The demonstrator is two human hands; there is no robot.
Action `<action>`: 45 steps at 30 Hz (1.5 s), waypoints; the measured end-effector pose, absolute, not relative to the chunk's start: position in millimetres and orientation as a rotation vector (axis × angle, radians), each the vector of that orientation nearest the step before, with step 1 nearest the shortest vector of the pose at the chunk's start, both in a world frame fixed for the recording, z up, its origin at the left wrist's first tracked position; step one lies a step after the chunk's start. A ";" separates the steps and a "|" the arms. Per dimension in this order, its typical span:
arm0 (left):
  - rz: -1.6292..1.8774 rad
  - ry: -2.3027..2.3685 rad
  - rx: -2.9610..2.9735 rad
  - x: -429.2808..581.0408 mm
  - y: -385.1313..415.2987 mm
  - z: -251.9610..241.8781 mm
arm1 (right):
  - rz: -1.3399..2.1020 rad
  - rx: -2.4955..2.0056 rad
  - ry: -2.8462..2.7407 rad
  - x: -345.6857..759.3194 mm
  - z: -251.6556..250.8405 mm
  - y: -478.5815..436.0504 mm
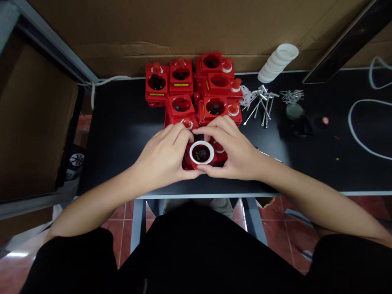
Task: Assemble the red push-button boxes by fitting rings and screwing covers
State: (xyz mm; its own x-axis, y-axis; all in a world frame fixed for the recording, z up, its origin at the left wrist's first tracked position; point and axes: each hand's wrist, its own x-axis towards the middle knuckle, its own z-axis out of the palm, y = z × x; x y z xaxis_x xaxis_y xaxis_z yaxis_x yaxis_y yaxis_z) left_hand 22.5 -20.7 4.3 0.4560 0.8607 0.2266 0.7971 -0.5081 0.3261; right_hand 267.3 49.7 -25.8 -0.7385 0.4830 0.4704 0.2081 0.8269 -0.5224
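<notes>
In front of me on the bench, a white ring sits around the round opening of a red housing. Dark and brass-coloured parts show inside the opening. My left hand curls around the left side of the housing, its thumb along the near edge and its fingertips at the far side. My right hand grips the white ring, with the thumb at its near rim and the fingers bent over the far side. Both palms hide much of the housing.
Several similar red housings are stacked behind my hands. A leaning stack of white rings, metal rods, small screws or pins and a round container lie to the right. A white cable loops at far right.
</notes>
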 end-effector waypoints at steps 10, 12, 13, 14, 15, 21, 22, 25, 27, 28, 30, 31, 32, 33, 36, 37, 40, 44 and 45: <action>0.421 1.459 2.534 24.8 -25.2 7.5 | 0.546 -0.471 -2.321 262.7 -28.8 49.0; 0.395 1.454 2.523 24.0 -25.0 8.8 | 0.549 -0.478 -2.311 261.9 -28.4 48.7; 0.383 1.452 2.519 23.4 -24.7 9.4 | 0.551 -0.482 -2.306 261.5 -28.1 48.4; 0.375 1.451 2.517 22.9 -24.2 9.8 | 0.552 -0.486 -2.302 261.3 -27.7 48.1; 0.370 1.450 2.518 22.4 -23.6 10.1 | 0.552 -0.486 -2.299 261.1 -27.2 47.7; 0.356 1.422 2.500 19.8 -21.0 12.2 | 0.585 -0.422 -2.320 264.1 -22.3 49.1; 0.337 1.427 2.495 19.5 -21.2 13.2 | 0.605 -0.397 -2.331 265.2 -21.4 50.4; 0.277 1.459 2.487 19.1 -22.6 16.8 | 0.662 -0.299 -2.358 268.8 -19.5 54.7; 0.253 1.468 2.488 18.6 -23.5 18.9 | 0.691 -0.260 -2.359 270.5 -19.6 56.5; 0.247 1.463 2.490 18.3 -23.8 19.6 | 0.709 -0.270 -2.349 271.0 -20.1 56.8; 0.242 1.445 2.489 17.3 -23.8 20.4 | 0.741 -0.333 -2.323 270.9 -22.1 56.2; 0.245 1.436 2.486 16.8 -23.6 20.5 | 0.752 -0.374 -2.315 270.4 -23.4 55.4; 0.251 1.428 2.483 16.3 -23.4 20.4 | 0.756 -0.410 -2.313 269.6 -24.9 54.5; 0.259 1.424 2.480 15.9 -23.1 20.1 | 0.753 -0.434 -2.317 268.6 -26.3 53.6; 0.281 1.421 2.468 15.4 -22.4 18.7 | 0.716 -0.456 -2.322 265.2 -29.2 50.8; 0.287 1.421 2.464 15.4 -22.2 18.1 | 0.707 -0.459 -2.317 264.3 -29.5 50.0; 0.307 1.414 2.467 15.4 -21.2 16.4 | 0.709 -0.463 -2.305 262.7 -28.7 48.2; 0.323 1.395 2.477 14.7 -19.5 14.7 | 0.715 -0.438 -2.290 262.8 -27.5 48.0; 0.322 1.394 2.476 14.5 -19.3 14.5 | 0.714 -0.427 -2.288 263.0 -27.5 48.4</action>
